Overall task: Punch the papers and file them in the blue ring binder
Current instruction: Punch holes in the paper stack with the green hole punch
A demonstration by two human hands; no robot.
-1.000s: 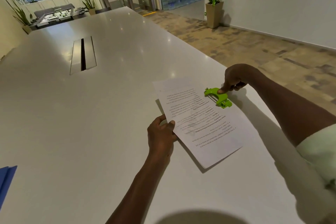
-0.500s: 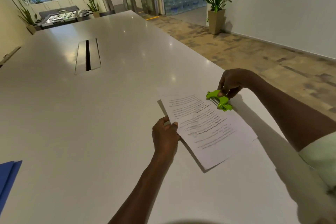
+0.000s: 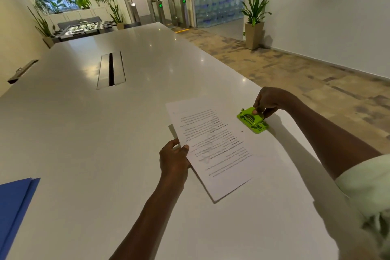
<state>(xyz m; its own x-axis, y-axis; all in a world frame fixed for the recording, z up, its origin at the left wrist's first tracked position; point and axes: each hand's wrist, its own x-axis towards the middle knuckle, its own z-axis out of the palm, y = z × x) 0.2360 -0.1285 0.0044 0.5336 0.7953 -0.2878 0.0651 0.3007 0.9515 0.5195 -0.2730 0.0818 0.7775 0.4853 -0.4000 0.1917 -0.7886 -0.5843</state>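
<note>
Since a moment ago, papers (image 3: 213,143) have slid clear of the green hole punch (image 3: 252,120), one hole showing. Right hand (image 3: 268,102) grips the punch; left hand (image 3: 174,158) pinches the papers (thumb on top). Blue ring binder (image 3: 14,202) lies far left on the white table (image 3: 84,133).

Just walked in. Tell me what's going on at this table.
A person is punching papers for filing. The left hand grips the near edge of the papers on the white table, while the right hand holds the green hole punch at their far edge. One punched hole shows in the paper. The blue binder lies at the far left, untouched.
</note>
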